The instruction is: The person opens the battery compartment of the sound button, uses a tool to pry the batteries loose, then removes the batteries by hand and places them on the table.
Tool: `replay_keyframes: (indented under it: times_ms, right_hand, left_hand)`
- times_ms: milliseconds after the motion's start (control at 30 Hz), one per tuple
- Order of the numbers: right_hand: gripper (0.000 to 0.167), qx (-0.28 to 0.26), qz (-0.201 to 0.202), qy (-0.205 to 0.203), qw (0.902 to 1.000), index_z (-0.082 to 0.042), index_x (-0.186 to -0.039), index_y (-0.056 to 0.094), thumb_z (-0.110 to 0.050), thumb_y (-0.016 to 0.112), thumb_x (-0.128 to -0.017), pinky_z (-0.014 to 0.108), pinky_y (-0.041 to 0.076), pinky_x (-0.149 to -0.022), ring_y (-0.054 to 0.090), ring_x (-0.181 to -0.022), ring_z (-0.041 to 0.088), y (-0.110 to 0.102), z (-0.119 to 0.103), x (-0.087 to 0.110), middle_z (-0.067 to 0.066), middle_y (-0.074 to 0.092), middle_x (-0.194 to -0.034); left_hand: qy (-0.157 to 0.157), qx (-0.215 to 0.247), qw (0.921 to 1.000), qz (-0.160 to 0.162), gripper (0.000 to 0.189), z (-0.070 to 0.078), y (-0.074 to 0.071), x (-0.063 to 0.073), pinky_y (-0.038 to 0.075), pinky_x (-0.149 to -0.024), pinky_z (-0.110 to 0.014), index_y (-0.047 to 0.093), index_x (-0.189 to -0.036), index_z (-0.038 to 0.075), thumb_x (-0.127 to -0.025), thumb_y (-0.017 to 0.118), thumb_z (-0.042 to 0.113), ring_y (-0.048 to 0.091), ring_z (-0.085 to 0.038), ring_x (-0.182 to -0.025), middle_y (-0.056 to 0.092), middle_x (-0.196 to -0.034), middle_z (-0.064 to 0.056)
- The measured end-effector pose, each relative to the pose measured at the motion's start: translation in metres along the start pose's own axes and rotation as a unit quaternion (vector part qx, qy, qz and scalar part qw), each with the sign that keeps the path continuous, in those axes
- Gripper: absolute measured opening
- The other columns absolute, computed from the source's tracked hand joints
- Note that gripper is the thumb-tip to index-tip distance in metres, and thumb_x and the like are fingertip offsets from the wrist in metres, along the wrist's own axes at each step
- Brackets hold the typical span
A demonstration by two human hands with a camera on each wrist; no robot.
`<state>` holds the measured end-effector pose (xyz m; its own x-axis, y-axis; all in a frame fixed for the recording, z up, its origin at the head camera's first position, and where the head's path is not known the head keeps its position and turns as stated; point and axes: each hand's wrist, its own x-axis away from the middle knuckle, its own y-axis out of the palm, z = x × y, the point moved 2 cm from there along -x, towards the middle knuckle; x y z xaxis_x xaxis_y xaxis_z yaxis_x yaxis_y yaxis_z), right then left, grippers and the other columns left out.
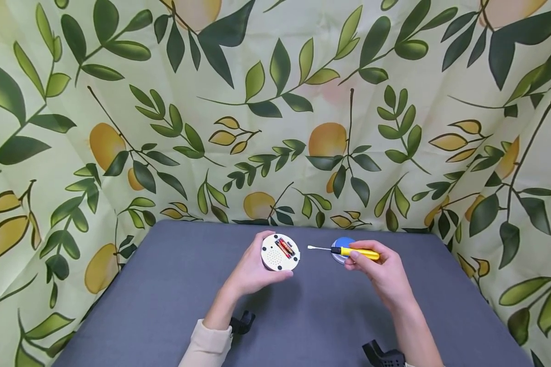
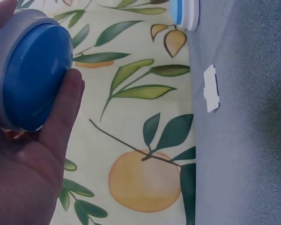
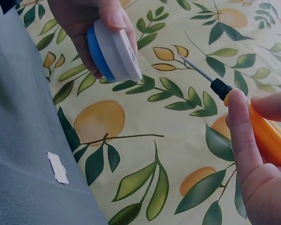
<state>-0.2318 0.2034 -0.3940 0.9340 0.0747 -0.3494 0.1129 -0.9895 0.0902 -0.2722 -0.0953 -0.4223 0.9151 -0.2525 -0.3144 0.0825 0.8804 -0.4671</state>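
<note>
My left hand (image 1: 255,272) grips a round white button device (image 1: 274,259), its underside turned up toward the head camera. Two red batteries (image 1: 284,248) show in its uncovered compartment. The blue domed top (image 2: 37,77) faces away, seen in the left wrist view. My right hand (image 1: 387,272) pinches a yellow-handled screwdriver (image 1: 362,253) with a black collar. Its flat metal tip points left at the device, a short gap apart. In the right wrist view, the screwdriver (image 3: 267,133) lies between thumb and fingers.
A second blue-topped round device (image 1: 344,241) sits on the grey table (image 1: 165,285), partly hidden behind the screwdriver. A small white tabbed cover (image 3: 57,168) lies on the tabletop. Leaf-and-fruit patterned cloth (image 1: 280,127) hangs around the back and sides.
</note>
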Motion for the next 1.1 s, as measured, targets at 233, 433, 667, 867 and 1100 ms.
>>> replay_keyframes:
  times_ms: [233, 433, 667, 867, 1100]
  right_hand:
    - [0.021, -0.003, -0.009, 0.013, 0.9999, 0.012, -0.115, 0.063, 0.008, 0.065, -0.094, 0.036, 0.059, -0.077, 0.073, -0.076, 0.019, 0.006, 0.004, 0.001, 0.015, 0.064, -0.101]
    - [0.021, 0.009, -0.016, 0.034, 0.9993, 0.011, -0.114, 0.064, 0.005, 0.067, -0.094, 0.037, 0.059, -0.079, 0.072, -0.077, 0.021, 0.01, 0.008, 0.001, 0.015, 0.063, -0.101]
    - [0.019, 0.01, -0.018, 0.039, 0.999, 0.012, -0.111, 0.064, 0.004, 0.067, -0.094, 0.036, 0.06, -0.077, 0.071, -0.075, 0.019, 0.01, 0.011, 0.0, 0.013, 0.065, -0.097]
    - [0.025, 0.035, -0.02, 0.043, 0.9983, 0.013, -0.114, 0.062, 0.003, 0.07, -0.092, 0.037, 0.06, -0.076, 0.071, -0.075, 0.021, 0.011, 0.012, 0.002, 0.014, 0.064, -0.098]
    - [0.03, 0.039, -0.005, 0.049, 0.998, 0.003, -0.117, 0.06, 0.003, 0.072, -0.09, 0.034, 0.06, -0.076, 0.069, -0.08, 0.021, 0.011, 0.011, 0.0, 0.01, 0.065, -0.105]
  left_hand:
    - [0.002, 0.001, 1.0, -0.004, 0.098, 0.002, -0.001, 0.001, 0.043, -0.095, -0.044, 0.043, -0.144, 0.017, -0.063, 0.095, 0.038, 0.055, -0.022, -0.11, 0.059, -0.123, -0.001]
    - [0.016, 0.017, 0.9995, -0.021, 0.098, 0.002, 0.003, 0.001, 0.043, -0.093, -0.042, 0.042, -0.145, 0.015, -0.064, 0.095, 0.037, 0.056, -0.019, -0.107, 0.061, -0.121, 0.001]
    - [0.021, 0.032, 0.9986, -0.036, 0.097, 0.003, 0.004, 0.002, 0.044, -0.093, -0.042, 0.042, -0.145, 0.017, -0.066, 0.095, 0.037, 0.056, -0.017, -0.107, 0.06, -0.122, 0.003]
    - [0.028, 0.035, 0.9976, -0.053, 0.097, 0.005, 0.006, 0.005, 0.045, -0.092, -0.04, 0.042, -0.145, 0.014, -0.066, 0.095, 0.036, 0.057, -0.016, -0.107, 0.06, -0.122, 0.004]
    - [0.034, 0.053, 0.9963, -0.058, 0.093, 0.008, 0.005, 0.004, 0.045, -0.095, -0.04, 0.044, -0.143, 0.018, -0.066, 0.095, 0.031, 0.057, -0.016, -0.108, 0.061, -0.123, 0.005]
